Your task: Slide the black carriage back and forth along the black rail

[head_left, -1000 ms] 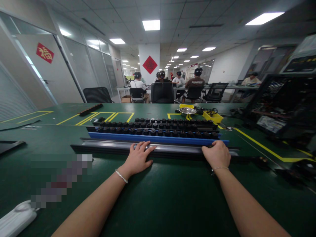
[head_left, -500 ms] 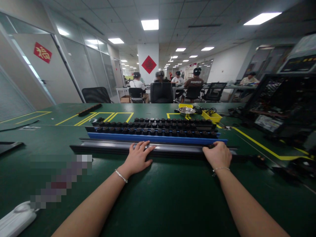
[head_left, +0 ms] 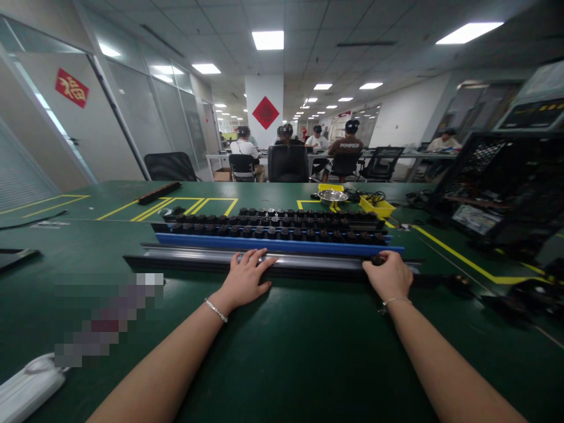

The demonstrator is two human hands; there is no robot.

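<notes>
A long black rail with a shiny grey channel [head_left: 308, 261] lies across the green table [head_left: 308, 352]. My left hand [head_left: 247, 276] rests on its middle with the fingers spread. Near the rail's right end, my right hand [head_left: 391, 274] pinches a small black part [head_left: 377, 259] between thumb and fingers, at the channel. Just behind lies a blue rail [head_left: 277, 241], and beyond it stand rows of small black parts [head_left: 259, 233] on long rails.
Behind the rows are a metal bowl [head_left: 332, 197] and a yellow bin [head_left: 377, 207] with cables. A black rack [head_left: 480, 182] stands at the right. A white object [head_left: 30, 385] lies front left. Several people sit at far tables.
The whole view has shifted very slightly. My right fingers have lifted a little, and more of the small black part shows. My left hand keeps its place on the rail.
</notes>
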